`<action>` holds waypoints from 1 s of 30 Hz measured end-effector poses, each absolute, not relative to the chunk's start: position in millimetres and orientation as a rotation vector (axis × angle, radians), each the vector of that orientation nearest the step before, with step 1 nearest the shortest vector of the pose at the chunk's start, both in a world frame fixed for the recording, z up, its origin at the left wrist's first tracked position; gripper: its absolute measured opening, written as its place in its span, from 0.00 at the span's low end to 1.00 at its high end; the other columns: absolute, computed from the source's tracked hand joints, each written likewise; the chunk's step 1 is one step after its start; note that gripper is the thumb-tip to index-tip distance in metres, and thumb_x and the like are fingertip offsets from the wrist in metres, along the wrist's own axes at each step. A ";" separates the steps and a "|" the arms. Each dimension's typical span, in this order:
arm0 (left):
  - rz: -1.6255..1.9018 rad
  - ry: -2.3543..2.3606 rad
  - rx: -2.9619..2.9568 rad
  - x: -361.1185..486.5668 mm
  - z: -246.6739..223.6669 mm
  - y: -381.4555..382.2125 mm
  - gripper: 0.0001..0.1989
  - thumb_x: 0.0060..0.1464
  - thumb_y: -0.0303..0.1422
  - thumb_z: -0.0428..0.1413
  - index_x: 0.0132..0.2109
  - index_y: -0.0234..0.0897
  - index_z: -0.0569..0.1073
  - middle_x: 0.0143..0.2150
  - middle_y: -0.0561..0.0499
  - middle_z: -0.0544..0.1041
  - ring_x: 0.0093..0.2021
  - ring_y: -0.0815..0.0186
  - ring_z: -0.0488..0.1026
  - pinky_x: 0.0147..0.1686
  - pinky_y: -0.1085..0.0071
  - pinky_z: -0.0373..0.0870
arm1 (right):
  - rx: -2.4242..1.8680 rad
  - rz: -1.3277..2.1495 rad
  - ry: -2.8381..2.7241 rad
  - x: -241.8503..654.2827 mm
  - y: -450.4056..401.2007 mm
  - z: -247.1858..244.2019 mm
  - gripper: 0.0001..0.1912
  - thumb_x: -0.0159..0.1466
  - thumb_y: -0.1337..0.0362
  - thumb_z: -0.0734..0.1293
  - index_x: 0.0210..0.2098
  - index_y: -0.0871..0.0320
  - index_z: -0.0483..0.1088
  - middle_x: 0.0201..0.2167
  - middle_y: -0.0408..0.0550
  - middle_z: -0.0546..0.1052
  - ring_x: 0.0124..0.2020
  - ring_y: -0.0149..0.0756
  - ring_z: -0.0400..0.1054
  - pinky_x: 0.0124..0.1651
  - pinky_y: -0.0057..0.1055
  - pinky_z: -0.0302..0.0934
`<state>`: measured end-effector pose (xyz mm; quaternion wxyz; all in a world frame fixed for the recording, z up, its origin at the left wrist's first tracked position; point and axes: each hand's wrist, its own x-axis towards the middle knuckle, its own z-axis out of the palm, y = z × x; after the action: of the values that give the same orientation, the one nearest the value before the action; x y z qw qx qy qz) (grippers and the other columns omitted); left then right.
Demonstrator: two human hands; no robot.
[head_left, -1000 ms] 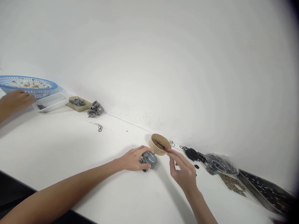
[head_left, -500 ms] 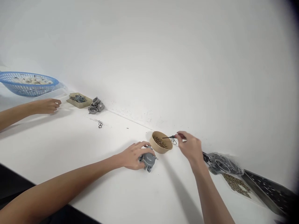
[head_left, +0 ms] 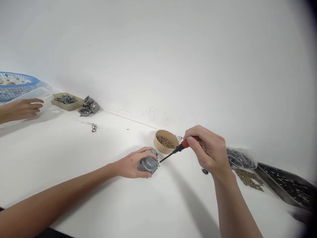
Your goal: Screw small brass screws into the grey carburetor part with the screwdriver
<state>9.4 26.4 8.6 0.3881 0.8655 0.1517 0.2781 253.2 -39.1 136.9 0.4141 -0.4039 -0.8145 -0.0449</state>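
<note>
Now, at the far left, a co-worker's hand hangs with its fingers loosely apart, on the near side of a clear tray and a blue basket. Right of these sit a beige dish and, beside it, a cluster of bare metal castings. Thin black rings lie nearer on the white desk. Toward the middle, the left hand has its fingers and thumb clamped around a grey metal part, just on the near side of a tan bowl of brass pieces. To its right, the right hand has its fingers closed on the handle of a red screwdriver. A second ago the screwdriver's tip was inside the bowl; now it points down at the grey part's right edge, so the work seems to have passed from bowl to part. Whether the tip touches, or carries anything, I cannot tell. Farther right lie a plastic bag and a dark tray.
</note>
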 end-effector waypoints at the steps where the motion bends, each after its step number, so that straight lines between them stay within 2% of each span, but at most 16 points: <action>1: 0.707 0.380 2.199 9.6 8.9 26.4 0.26 0.51 0.37 0.64 0.56 0.46 0.68 0.62 0.45 0.64 0.60 0.56 0.65 0.59 0.60 0.63 | -1.018 -0.102 -2.060 252.4 -37.6 136.2 0.10 0.67 0.68 0.60 0.31 0.57 0.69 0.27 0.46 0.71 0.24 0.30 0.61 0.25 0.30 0.54; 10: 0.705 0.386 2.198 9.8 8.0 26.5 0.27 0.50 0.37 0.64 0.57 0.45 0.68 0.63 0.44 0.63 0.60 0.55 0.65 0.60 0.60 0.63 | -1.023 -0.099 -2.095 249.5 -35.8 133.6 0.09 0.67 0.69 0.60 0.32 0.56 0.68 0.27 0.45 0.71 0.25 0.30 0.63 0.27 0.30 0.56; 13: 0.701 0.390 2.199 9.8 7.0 26.6 0.27 0.50 0.37 0.64 0.57 0.46 0.68 0.63 0.44 0.63 0.60 0.55 0.65 0.60 0.60 0.62 | -1.028 -0.141 -2.094 246.0 -36.0 131.7 0.06 0.66 0.69 0.61 0.37 0.56 0.70 0.29 0.45 0.72 0.26 0.31 0.65 0.28 0.29 0.57; 16: 0.703 0.389 2.201 9.5 6.5 26.8 0.27 0.51 0.37 0.64 0.57 0.46 0.68 0.63 0.44 0.62 0.61 0.55 0.64 0.61 0.60 0.61 | -1.014 -0.163 -2.089 239.5 -36.6 130.3 0.09 0.66 0.69 0.62 0.44 0.55 0.70 0.33 0.47 0.74 0.28 0.31 0.67 0.30 0.29 0.60; 22: 0.704 0.388 2.210 9.7 7.2 27.1 0.27 0.50 0.37 0.64 0.57 0.45 0.68 0.63 0.44 0.63 0.61 0.54 0.64 0.61 0.59 0.61 | -0.974 -0.114 -2.116 229.4 -38.7 129.7 0.11 0.67 0.71 0.61 0.46 0.53 0.70 0.35 0.47 0.74 0.30 0.31 0.68 0.29 0.27 0.62; 30: 0.707 0.376 2.225 11.8 11.7 25.9 0.25 0.52 0.37 0.62 0.56 0.43 0.67 0.59 0.44 0.66 0.58 0.55 0.67 0.58 0.60 0.63 | -0.967 0.050 -2.175 223.7 -40.9 127.5 0.20 0.70 0.69 0.56 0.59 0.49 0.63 0.44 0.48 0.75 0.38 0.33 0.72 0.41 0.34 0.70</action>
<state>11.8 25.9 11.7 0.3785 0.8709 0.1472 0.2768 223.7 -40.9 127.5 0.3714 -0.3773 -0.8481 0.0194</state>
